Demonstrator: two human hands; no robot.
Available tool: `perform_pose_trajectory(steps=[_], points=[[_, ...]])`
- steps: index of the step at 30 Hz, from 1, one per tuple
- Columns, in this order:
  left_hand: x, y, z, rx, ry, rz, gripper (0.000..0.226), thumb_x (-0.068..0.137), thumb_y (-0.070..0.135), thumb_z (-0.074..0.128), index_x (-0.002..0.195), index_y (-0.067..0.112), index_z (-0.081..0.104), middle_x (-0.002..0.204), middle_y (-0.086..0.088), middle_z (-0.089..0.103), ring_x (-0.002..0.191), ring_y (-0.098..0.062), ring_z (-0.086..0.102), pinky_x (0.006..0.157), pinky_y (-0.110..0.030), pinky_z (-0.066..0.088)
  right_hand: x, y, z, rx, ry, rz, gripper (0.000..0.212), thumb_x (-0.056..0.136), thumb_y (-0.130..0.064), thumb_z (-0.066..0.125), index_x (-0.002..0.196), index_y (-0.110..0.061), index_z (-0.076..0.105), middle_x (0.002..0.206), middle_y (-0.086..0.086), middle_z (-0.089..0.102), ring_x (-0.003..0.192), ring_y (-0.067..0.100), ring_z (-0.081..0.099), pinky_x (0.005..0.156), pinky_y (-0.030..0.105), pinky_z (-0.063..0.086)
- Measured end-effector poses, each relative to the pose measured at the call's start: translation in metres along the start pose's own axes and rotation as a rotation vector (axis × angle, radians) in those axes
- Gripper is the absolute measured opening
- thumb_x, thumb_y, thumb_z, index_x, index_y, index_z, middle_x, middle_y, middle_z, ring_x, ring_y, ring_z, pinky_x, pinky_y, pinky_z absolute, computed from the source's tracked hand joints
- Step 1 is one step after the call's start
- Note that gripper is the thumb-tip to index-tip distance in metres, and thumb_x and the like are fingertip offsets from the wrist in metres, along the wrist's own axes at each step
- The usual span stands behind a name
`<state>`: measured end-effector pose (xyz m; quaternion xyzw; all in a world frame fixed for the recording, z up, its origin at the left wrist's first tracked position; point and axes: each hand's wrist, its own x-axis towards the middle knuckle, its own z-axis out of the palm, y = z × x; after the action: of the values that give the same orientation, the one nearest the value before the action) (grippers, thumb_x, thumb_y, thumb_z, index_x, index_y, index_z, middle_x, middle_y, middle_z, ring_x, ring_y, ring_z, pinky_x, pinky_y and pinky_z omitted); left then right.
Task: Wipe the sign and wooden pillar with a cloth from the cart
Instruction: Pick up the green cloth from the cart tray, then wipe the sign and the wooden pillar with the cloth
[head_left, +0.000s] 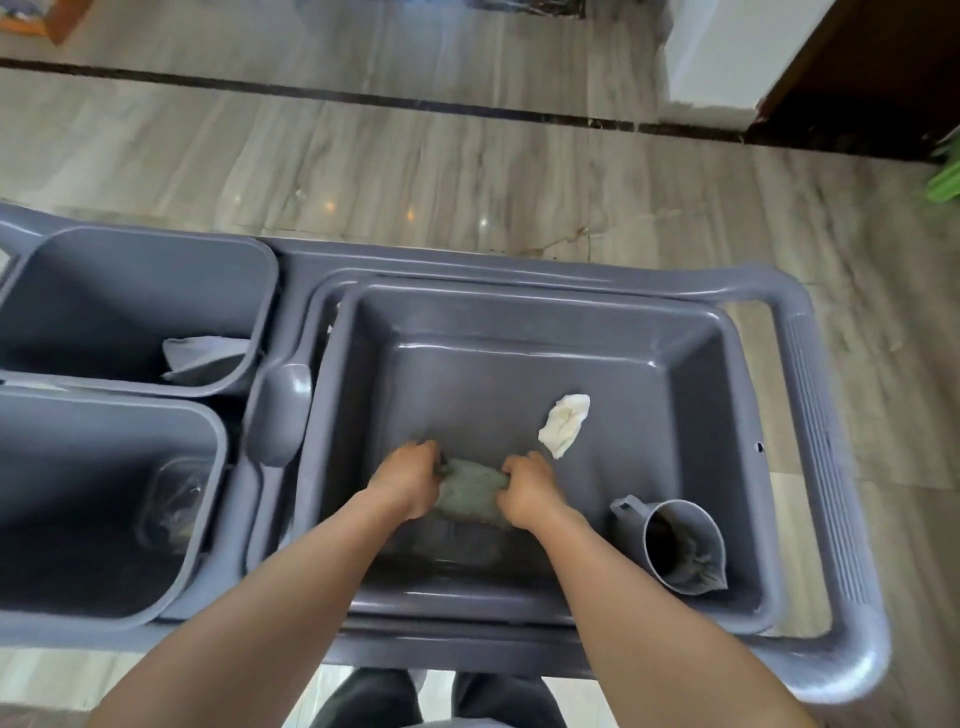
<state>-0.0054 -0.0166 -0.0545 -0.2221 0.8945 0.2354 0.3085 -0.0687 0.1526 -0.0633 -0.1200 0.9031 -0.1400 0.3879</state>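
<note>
A bunched grey-green cloth (471, 491) lies low in the big grey tub (696, 364) of the cleaning cart (826, 415). My left hand (405, 475) grips its left end and my right hand (527, 493) grips its right end, both fists closed on the fabric. The cloth's lower part rests on the tub floor between my wrists. A crumpled white cloth (565, 423) sits loose on the tub floor, just beyond my right hand. No sign or wooden pillar shows clearly in view.
A grey jug (680, 545) lies on its side at the tub's near right. Two grey bins stand at the left, the far one (130, 306) with a scoop in it, the near one (104, 499). A white wall corner (711, 52) and dark wooden panel (857, 67) rise at the upper right.
</note>
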Motion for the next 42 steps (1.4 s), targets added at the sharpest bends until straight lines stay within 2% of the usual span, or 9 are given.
perform_pose_trajectory(steps=[6, 11, 18, 21, 23, 26, 30, 32, 42], points=[[-0.015, 0.009, -0.034, -0.265, -0.004, 0.078, 0.008, 0.086, 0.024, 0.058, 0.093, 0.019, 0.058, 0.100, -0.007, 0.066, 0.090, -0.028, 0.060, 0.068, -0.030, 0.044, -0.031, -0.002, -0.032, 0.325, 0.078, 0.077, 0.021, 0.081, -0.008, 0.058, 0.099, -0.019, 0.055, 0.101, 0.008, 0.057, 0.084, 0.024, 0.052, 0.052, 0.022, 0.038], [-0.030, 0.029, -0.072, -0.588, -0.019, 0.197, 0.012, 0.087, 0.020, 0.066, 0.091, 0.012, 0.074, 0.087, -0.006, 0.071, 0.082, -0.022, 0.062, 0.073, -0.031, 0.049, -0.084, 0.000, -0.053, 0.671, 0.339, 0.108, 0.015, 0.082, -0.011, 0.077, 0.088, -0.014, 0.063, 0.085, 0.007, 0.062, 0.080, 0.022, 0.056, 0.078, 0.037, 0.053], [-0.075, 0.089, -0.067, -0.781, -0.224, 0.414, 0.005, 0.090, 0.015, 0.069, 0.093, 0.013, 0.072, 0.104, -0.012, 0.069, 0.100, -0.029, 0.066, 0.090, -0.050, 0.058, -0.177, 0.025, -0.050, 0.781, 0.650, 0.189, 0.020, 0.086, -0.011, 0.075, 0.093, 0.005, 0.066, 0.084, 0.013, 0.059, 0.079, 0.024, 0.056, 0.079, 0.045, 0.054], [-0.102, 0.118, -0.045, -0.721, -0.286, 0.489, 0.015, 0.092, 0.019, 0.068, 0.105, 0.012, 0.068, 0.119, -0.015, 0.063, 0.105, -0.033, 0.065, 0.057, -0.034, 0.060, -0.225, 0.046, -0.039, 0.781, 0.764, 0.281, 0.019, 0.089, -0.016, 0.073, 0.089, 0.001, 0.065, 0.081, 0.009, 0.058, 0.075, 0.021, 0.053, 0.064, 0.030, 0.046], [-0.124, 0.140, -0.029, -0.677, -0.318, 0.543, 0.017, 0.092, 0.020, 0.069, 0.108, 0.013, 0.067, 0.113, -0.014, 0.064, 0.093, -0.027, 0.064, 0.049, -0.028, 0.055, -0.257, 0.065, -0.028, 0.825, 0.819, 0.351, 0.020, 0.090, -0.020, 0.072, 0.084, -0.003, 0.064, 0.076, 0.005, 0.056, 0.072, 0.020, 0.051, 0.060, 0.028, 0.041], [-0.158, 0.170, 0.003, -0.593, -0.411, 0.641, 0.004, 0.092, 0.020, 0.068, 0.097, 0.020, 0.067, 0.101, -0.012, 0.068, 0.082, -0.024, 0.065, 0.051, -0.030, 0.056, -0.308, 0.092, -0.004, 0.905, 0.920, 0.469, 0.029, 0.090, -0.022, 0.072, 0.069, -0.012, 0.054, 0.069, 0.004, 0.054, 0.065, 0.019, 0.052, 0.058, 0.032, 0.045], [-0.217, 0.204, 0.060, -0.418, -0.517, 0.747, 0.010, 0.095, 0.025, 0.065, 0.101, 0.018, 0.067, 0.101, -0.012, 0.070, 0.091, -0.030, 0.067, 0.053, -0.031, 0.054, -0.384, 0.124, 0.046, 1.084, 1.038, 0.583, 0.017, 0.088, -0.017, 0.074, 0.095, -0.003, 0.067, 0.094, 0.017, 0.072, 0.087, 0.033, 0.069, 0.069, 0.038, 0.058], [-0.313, 0.225, 0.147, -0.246, -0.644, 0.880, 0.007, 0.096, 0.023, 0.064, 0.097, 0.017, 0.066, 0.096, -0.012, 0.069, 0.084, -0.029, 0.066, 0.048, -0.028, 0.053, -0.487, 0.167, 0.124, 1.219, 1.209, 0.722, 0.022, 0.088, -0.018, 0.075, 0.101, -0.001, 0.068, 0.101, 0.019, 0.073, 0.093, 0.035, 0.071, 0.068, 0.036, 0.058], [-0.440, 0.214, 0.265, 0.016, -0.594, 1.169, 0.017, 0.092, 0.021, 0.066, 0.097, 0.005, 0.071, 0.085, -0.005, 0.064, 0.079, -0.021, 0.057, 0.064, -0.027, 0.045, -0.610, 0.210, 0.242, 1.316, 1.336, 0.856, 0.015, 0.087, -0.021, 0.074, 0.095, -0.009, 0.069, 0.101, 0.016, 0.074, 0.092, 0.033, 0.073, 0.078, 0.050, 0.063]])
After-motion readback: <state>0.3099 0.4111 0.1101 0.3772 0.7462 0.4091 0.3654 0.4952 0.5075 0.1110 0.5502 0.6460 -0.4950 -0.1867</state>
